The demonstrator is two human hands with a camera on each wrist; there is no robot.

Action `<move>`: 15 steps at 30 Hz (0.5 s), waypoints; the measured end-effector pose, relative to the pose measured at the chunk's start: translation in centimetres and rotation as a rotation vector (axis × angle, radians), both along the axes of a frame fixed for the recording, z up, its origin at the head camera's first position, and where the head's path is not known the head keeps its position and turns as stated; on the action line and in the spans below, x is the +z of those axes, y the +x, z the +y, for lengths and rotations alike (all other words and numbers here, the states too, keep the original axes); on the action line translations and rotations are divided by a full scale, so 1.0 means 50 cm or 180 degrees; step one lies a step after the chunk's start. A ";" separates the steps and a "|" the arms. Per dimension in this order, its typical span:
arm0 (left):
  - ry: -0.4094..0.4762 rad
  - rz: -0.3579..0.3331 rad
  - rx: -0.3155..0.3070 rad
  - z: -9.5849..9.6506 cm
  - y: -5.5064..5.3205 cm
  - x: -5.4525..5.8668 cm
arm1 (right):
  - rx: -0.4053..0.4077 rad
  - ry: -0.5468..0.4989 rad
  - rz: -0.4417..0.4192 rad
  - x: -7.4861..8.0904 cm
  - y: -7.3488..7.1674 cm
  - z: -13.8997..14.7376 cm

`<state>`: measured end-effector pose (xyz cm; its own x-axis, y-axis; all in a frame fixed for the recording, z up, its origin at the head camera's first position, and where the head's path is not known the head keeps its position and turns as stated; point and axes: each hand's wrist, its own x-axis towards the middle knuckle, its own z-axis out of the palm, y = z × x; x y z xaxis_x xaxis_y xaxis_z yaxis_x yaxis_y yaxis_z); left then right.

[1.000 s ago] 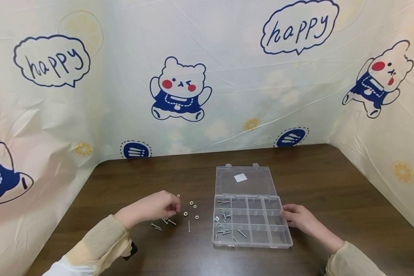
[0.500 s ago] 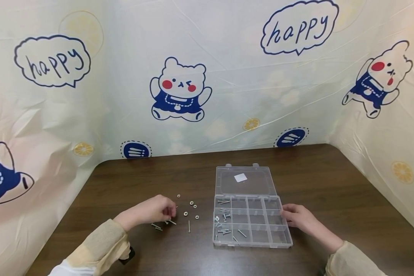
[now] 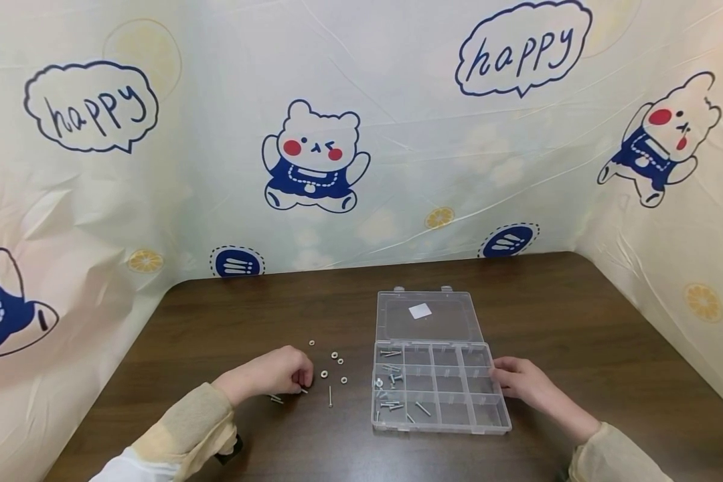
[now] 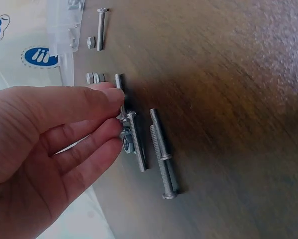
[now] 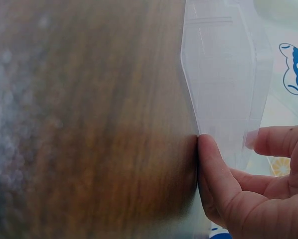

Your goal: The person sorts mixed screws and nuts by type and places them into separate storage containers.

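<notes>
In the left wrist view, my left hand (image 4: 64,134) pinches a metal screw (image 4: 118,81) between thumb and fingertips, close above the table. Another screw (image 4: 138,144) lies right beside the fingers, with a hex nut (image 4: 127,142) partly behind it. Two more screws (image 4: 161,154) lie side by side just past them. My right hand (image 3: 519,379) holds the right wall of a clear plastic compartment box (image 3: 452,414), its fingers low on the side and the thumb at the rim. Several screws (image 3: 391,405) lie in the box's left compartments.
Several nuts (image 3: 324,374) and a single screw (image 3: 331,396) lie between my left hand and the box. The box's lid (image 3: 428,328) is folded back flat, with a white paper piece (image 3: 420,310) on it. A printed cloth (image 3: 397,167) stands behind the brown table (image 3: 277,301).
My left hand has moved from above the nuts and screws down toward the screws, its fingertips now low among them. The right hand stays at the box.
</notes>
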<state>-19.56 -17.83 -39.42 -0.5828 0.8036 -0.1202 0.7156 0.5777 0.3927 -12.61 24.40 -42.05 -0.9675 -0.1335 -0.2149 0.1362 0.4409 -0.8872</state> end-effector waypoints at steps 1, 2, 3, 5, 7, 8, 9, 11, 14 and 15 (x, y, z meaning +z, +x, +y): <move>-0.0023 0.0010 0.0005 0.001 0.001 0.000 | 0.0003 -0.0004 0.0000 0.000 0.000 0.000; -0.0045 0.0025 0.0014 0.003 0.001 0.001 | -0.0001 -0.0009 -0.0002 0.000 0.000 0.000; -0.0060 0.0063 0.0006 0.004 0.001 0.000 | 0.0000 -0.0007 -0.0007 0.000 0.000 0.000; -0.0081 0.0122 -0.0007 0.005 0.000 -0.004 | 0.0005 -0.0008 -0.0016 0.000 0.000 0.000; -0.0088 0.0174 -0.0004 0.006 -0.002 -0.009 | 0.0022 -0.0018 -0.0018 0.000 0.000 0.000; -0.0090 0.0196 -0.0004 0.006 -0.003 -0.012 | 0.0035 -0.0025 -0.0018 0.000 0.000 0.001; -0.0099 0.0208 0.0005 0.006 -0.004 -0.015 | 0.0053 -0.0037 -0.0014 0.000 -0.001 0.001; -0.0119 0.0199 0.0028 0.006 -0.003 -0.017 | 0.0064 -0.0045 -0.0008 0.000 0.000 0.001; -0.0122 0.0144 0.0114 0.006 -0.003 -0.011 | 0.0064 -0.0035 -0.0013 -0.001 -0.001 0.000; -0.0101 0.0122 0.0156 0.007 -0.004 -0.007 | 0.0055 -0.0032 -0.0016 -0.001 -0.001 0.000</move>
<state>-19.76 -17.49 -39.76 -0.6262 0.7701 -0.1218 0.7003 0.6242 0.3465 -12.65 24.39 -42.11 -0.9639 -0.1523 -0.2183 0.1332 0.4343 -0.8909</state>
